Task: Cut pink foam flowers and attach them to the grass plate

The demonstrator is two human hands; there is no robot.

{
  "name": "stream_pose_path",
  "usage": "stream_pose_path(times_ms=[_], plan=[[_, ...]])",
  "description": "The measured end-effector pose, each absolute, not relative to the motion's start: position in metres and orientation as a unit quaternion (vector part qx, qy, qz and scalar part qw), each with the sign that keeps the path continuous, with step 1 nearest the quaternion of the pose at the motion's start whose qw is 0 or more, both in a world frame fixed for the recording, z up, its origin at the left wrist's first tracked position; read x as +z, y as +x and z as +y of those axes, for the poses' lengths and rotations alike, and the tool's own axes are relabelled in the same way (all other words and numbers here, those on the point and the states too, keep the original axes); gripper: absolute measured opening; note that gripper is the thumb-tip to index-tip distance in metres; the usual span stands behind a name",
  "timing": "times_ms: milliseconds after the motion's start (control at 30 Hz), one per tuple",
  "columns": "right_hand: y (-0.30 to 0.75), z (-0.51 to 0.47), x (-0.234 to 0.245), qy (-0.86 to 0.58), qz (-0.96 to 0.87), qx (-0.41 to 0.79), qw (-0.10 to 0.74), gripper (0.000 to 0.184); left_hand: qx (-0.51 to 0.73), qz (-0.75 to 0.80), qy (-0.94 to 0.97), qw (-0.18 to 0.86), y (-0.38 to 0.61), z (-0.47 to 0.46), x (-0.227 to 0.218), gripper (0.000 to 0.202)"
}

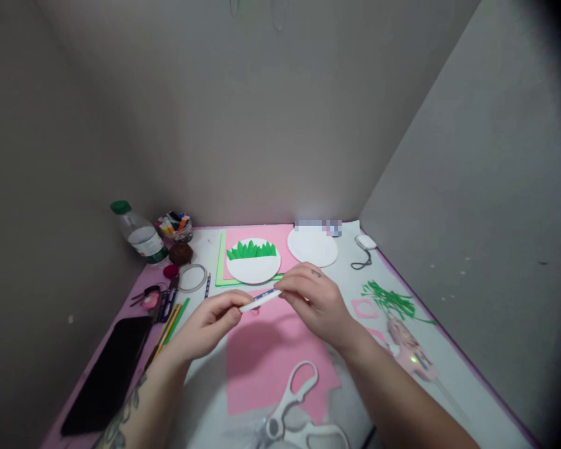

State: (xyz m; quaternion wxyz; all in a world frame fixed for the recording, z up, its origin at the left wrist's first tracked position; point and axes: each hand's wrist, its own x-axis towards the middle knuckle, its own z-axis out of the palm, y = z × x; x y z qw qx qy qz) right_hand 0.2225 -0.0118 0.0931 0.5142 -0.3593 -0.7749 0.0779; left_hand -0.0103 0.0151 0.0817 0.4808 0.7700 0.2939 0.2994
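Observation:
Between my left hand (219,324) and my right hand (314,302) is a slim white pen-like object (257,301) with a dark blue printed part. Each hand pinches one end, so its exact kind is hard to make out. It is held above a pink sheet (275,362) with a cut-out corner. Just beyond my hands lies a white disc (254,269) with a green grass-like strip (251,251) across its upper half. Another white disc (312,247) lies behind my right hand. White-handled scissors (287,405) rest on the pink sheet's near part.
At left are a bottle (143,234), a cup of markers (175,226), a wire ring (192,278), pencils (166,330) and a black phone-like slab (112,374). At right lie green strips (393,299) and a lit glue gun (411,355). Walls surround the table.

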Motion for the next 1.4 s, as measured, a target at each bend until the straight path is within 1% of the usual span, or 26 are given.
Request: stream_pose_path(times_ms=[167, 300, 433, 600, 700, 767, 800, 867, 900, 967, 1000, 1033, 1067, 1100, 1167, 1233, 1333, 1400], plan=[[0.217, -0.014, 0.092, -0.374, -0.777, 0.033, 0.504, 0.020, 0.294, 0.318, 0.797, 0.421, -0.005, 0.011, 0.089, 0.022], [0.215, -0.018, 0.094, -0.345, -0.792, 0.001, 0.504, 0.020, 0.291, 0.330, 0.804, 0.400, -0.003, 0.010, 0.093, 0.023], [0.213, -0.019, 0.093, -0.347, -0.803, 0.018, 0.484, 0.019, 0.290, 0.350, 0.806, 0.380, -0.002, 0.008, 0.095, 0.026], [0.209, -0.016, 0.086, -0.367, -0.792, 0.106, 0.476, 0.015, 0.307, 0.377, 0.812, 0.324, -0.001, 0.006, 0.096, 0.026], [0.208, -0.015, 0.083, -0.370, -0.774, 0.155, 0.490, 0.014, 0.307, 0.383, 0.814, 0.310, 0.000, 0.006, 0.097, 0.026], [0.209, -0.016, 0.084, -0.389, -0.757, 0.190, 0.489, 0.009, 0.304, 0.385, 0.817, 0.303, 0.000, 0.006, 0.097, 0.027], [0.209, -0.017, 0.085, -0.405, -0.748, 0.215, 0.480, 0.009, 0.302, 0.384, 0.819, 0.300, -0.001, 0.006, 0.097, 0.028], [0.208, -0.018, 0.088, -0.437, -0.729, 0.281, 0.445, 0.016, 0.305, 0.383, 0.824, 0.284, -0.002, 0.007, 0.094, 0.026], [0.207, -0.018, 0.089, -0.454, -0.713, 0.319, 0.429, 0.015, 0.323, 0.394, 0.820, 0.263, -0.002, 0.006, 0.091, 0.024], [0.204, -0.018, 0.090, -0.485, -0.659, 0.388, 0.424, 0.008, 0.388, 0.428, 0.795, 0.184, 0.000, 0.004, 0.085, 0.019], [0.202, -0.017, 0.090, -0.497, -0.621, 0.420, 0.436, 0.004, 0.429, 0.443, 0.777, 0.129, 0.003, 0.003, 0.081, 0.019], [0.199, -0.017, 0.089, -0.504, -0.579, 0.451, 0.456, 0.005, 0.449, 0.441, 0.773, 0.081, 0.006, 0.000, 0.078, 0.018], [0.197, -0.016, 0.087, -0.502, -0.539, 0.478, 0.479, 0.009, 0.438, 0.421, 0.793, 0.050, 0.009, -0.002, 0.075, 0.017], [0.195, -0.015, 0.085, -0.494, -0.505, 0.501, 0.500, 0.014, 0.398, 0.394, 0.828, 0.039, 0.013, -0.005, 0.073, 0.016], [0.191, -0.014, 0.082, -0.471, -0.459, 0.535, 0.530, 0.020, 0.316, 0.357, 0.878, 0.033, 0.020, -0.009, 0.071, 0.019], [0.190, -0.013, 0.080, -0.454, -0.437, 0.548, 0.551, 0.023, 0.273, 0.357, 0.892, 0.043, 0.025, -0.011, 0.070, 0.018], [0.190, -0.012, 0.078, -0.440, -0.431, 0.541, 0.573, 0.028, 0.275, 0.366, 0.887, 0.060, 0.026, -0.010, 0.068, 0.019], [0.191, -0.012, 0.078, -0.443, -0.439, 0.524, 0.580, 0.031, 0.288, 0.356, 0.888, 0.045, 0.025, -0.008, 0.067, 0.018]])
